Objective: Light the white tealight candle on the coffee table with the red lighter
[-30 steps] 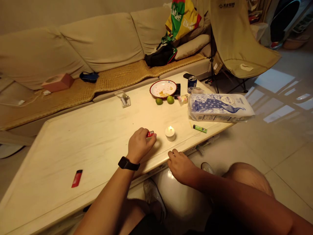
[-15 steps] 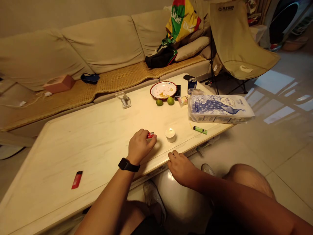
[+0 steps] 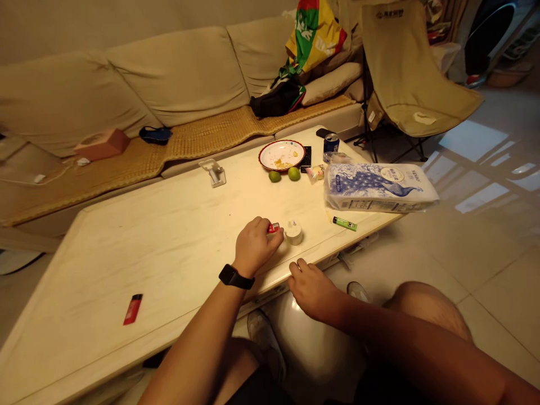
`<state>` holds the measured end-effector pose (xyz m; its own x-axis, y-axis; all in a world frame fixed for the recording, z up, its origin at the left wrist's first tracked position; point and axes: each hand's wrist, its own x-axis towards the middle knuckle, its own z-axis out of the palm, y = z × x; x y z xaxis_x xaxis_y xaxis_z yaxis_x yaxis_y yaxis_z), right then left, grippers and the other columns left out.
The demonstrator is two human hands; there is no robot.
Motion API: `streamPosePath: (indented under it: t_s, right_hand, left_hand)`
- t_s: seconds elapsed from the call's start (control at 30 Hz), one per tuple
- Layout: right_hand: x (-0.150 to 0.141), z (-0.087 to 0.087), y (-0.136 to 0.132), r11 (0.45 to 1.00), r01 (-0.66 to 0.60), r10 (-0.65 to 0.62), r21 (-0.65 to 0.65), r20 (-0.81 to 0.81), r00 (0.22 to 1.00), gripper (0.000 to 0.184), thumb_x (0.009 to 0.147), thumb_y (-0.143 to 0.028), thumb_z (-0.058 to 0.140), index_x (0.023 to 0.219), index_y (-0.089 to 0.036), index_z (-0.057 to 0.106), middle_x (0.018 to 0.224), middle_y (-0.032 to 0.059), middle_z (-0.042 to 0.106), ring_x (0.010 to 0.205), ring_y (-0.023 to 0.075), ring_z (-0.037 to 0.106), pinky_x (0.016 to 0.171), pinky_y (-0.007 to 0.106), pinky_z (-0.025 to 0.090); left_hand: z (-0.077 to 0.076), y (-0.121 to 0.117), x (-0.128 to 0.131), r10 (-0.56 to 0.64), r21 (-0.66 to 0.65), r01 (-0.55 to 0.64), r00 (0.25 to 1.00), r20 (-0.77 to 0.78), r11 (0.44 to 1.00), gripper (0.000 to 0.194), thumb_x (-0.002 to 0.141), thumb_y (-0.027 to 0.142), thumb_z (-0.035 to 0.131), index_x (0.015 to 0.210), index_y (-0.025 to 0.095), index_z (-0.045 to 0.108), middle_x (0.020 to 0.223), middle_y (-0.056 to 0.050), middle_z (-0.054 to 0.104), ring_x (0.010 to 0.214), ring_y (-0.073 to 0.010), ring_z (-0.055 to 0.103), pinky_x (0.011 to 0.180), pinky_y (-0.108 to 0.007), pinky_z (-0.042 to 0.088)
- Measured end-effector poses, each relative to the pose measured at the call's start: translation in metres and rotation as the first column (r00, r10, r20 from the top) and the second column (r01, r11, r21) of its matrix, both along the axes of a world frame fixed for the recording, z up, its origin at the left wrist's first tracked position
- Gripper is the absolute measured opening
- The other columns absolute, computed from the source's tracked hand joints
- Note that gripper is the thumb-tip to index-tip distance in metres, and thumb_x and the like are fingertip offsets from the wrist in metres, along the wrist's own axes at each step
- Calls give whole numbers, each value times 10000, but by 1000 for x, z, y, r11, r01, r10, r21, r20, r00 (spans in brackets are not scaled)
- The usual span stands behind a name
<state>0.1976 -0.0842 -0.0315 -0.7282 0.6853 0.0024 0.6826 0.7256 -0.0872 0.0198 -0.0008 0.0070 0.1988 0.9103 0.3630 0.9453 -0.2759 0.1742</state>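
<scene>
Long cream-painted table (image 3: 169,264) across the middle of the view, a pale wood-like grain on its top. Left hand (image 3: 255,247), a black watch (image 3: 236,277) on the wrist, resting low over the tabletop, fingers curled and pressed together around a red lighter (image 3: 273,228), only the lighter's top end showing past the fingertips. That end just beside a small white candle (image 3: 294,233) in a squat cup. Right hand (image 3: 312,289) at the table's near edge, fingers loosely bent, fingertips touching the edge, nothing held.

Farther along the top: a second red lighter (image 3: 133,309) lying alone near the left corner, a green lighter (image 3: 345,224) near the right edge, and a large peacock-printed tissue pack (image 3: 379,188). Toward the far edge, a red-rimmed plate (image 3: 282,155) with food scraps, two limes (image 3: 274,176), a blue drink can (image 3: 331,143), and a clear plastic stand (image 3: 213,172).

Beyond the table, a long beige sofa (image 3: 177,73) with a woven seat mat (image 3: 206,135), a pink tissue box (image 3: 102,144), and a green-and-yellow bag (image 3: 314,39). To the right, a tan folding camp chair (image 3: 411,73), on a glossy tiled floor (image 3: 485,270) patched with window light.
</scene>
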Motion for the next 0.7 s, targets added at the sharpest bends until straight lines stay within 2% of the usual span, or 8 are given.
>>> streamPosePath:
  t_s: [0.3, 0.7]
  right_hand:
    - [4, 0, 0, 1000, -8, 7, -18, -19, 1000, 125, 883, -182, 557, 923, -122, 659, 1050, 159, 563, 1002, 287, 463, 748, 385, 446]
    - [5, 3, -1, 1000, -31, 31, -2, -43, 999, 130, 892, -179, 537, 912, -121, 652, 1017, 156, 552, 994, 299, 463, 729, 395, 449]
  left_hand:
    - [-5, 11, 21, -29, 9, 30, 997, -67, 1000, 226, 894, 403, 508, 786, 210, 556, 815, -69, 581, 798, -219, 548, 731, -353, 409]
    - [-1, 13, 26, -34, -42, 29, 993, -115, 999, 191, 878, 351, 503, 778, 203, 570, 816, -80, 585, 796, -229, 543, 733, -371, 417]
